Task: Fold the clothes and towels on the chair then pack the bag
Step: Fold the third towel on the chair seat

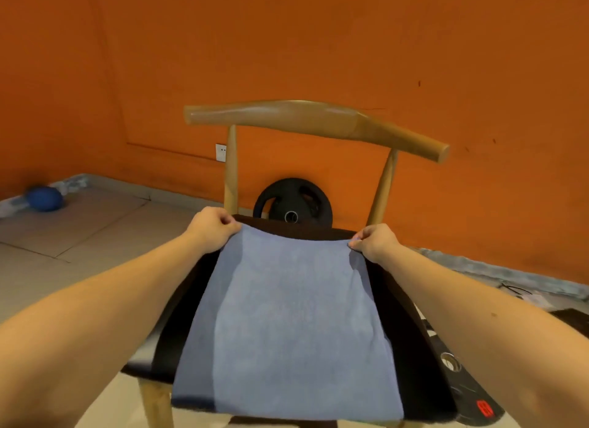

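- Seat of the brown wooden chair (318, 116) with the curved back bar is hidden under cloth. One front leg peeks out at the bottom, and the picture's edge cuts it off.
- A dark cloth (398, 316), almost black, covers the seat. Only its sides and far edge show, so it is hard to tell what it is.
- A soft blue-grey towel (287, 316) lies spread flat on top of the dark cloth, in the middle of the seat. Its near edge reaches the front of the seat.
- The left hand (212, 228) pinches the far left corner of the towel. Its fingers are curled in tight, and the tips are tucked out of sight.
- The right hand (374, 241) pinches the far right corner the same way, with the fingers bunched on the towel's edge.
- Both bare arms come in from the bottom corners and are cut off there.
- A round black weight plate (293, 201) stands behind the chair, against the orange wall (318, 44). The seat hides its lower part.
- Another flat black round thing (468, 392) with a shiny hole and a red mark lies low on the right. The right arm covers part of it.
- A blurry blue ball (44, 199) sits on the grey tiled floor (79, 236), far to the left by the wall.
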Motion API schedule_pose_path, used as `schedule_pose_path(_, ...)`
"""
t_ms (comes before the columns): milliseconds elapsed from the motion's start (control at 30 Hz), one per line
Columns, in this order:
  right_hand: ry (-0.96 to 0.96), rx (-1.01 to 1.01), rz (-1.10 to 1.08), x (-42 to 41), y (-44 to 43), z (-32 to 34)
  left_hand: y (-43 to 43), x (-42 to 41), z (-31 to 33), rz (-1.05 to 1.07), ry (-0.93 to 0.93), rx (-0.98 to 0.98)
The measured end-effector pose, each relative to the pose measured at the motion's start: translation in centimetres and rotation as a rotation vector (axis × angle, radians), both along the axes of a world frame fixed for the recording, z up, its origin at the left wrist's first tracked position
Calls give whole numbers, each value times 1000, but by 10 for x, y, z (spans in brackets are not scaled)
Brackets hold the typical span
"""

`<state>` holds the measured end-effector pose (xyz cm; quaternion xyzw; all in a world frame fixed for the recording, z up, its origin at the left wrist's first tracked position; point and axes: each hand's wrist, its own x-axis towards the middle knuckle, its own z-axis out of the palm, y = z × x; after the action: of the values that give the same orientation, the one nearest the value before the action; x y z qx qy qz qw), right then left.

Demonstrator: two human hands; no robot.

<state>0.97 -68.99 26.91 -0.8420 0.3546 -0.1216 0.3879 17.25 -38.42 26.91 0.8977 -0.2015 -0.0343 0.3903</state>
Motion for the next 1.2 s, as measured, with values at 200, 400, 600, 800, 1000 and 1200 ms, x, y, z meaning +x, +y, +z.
schedule_pose_path(200,53,-36,33,16,-11,-23,-8,17,-28,-88,-137,289)
schedule_pose_path(400,97,-32,26,16,-12,-14,-12,15,-23,-112,-152,384)
schedule_pose_path(600,-22,26,7,-6,-9,15,3,-1,13,-27,-13,-28)
schedule_pose_path(800,-111,38,59,-59,13,102,40,-43,92,-55,33,-258)
schedule_pose_path(1000,-284,-49,111,-122,46,196,83,-104,184,-90,-38,-408)
schedule_pose_path(1200,-428,-202,124,-175,80,270,116,-157,258,-99,-134,-471)
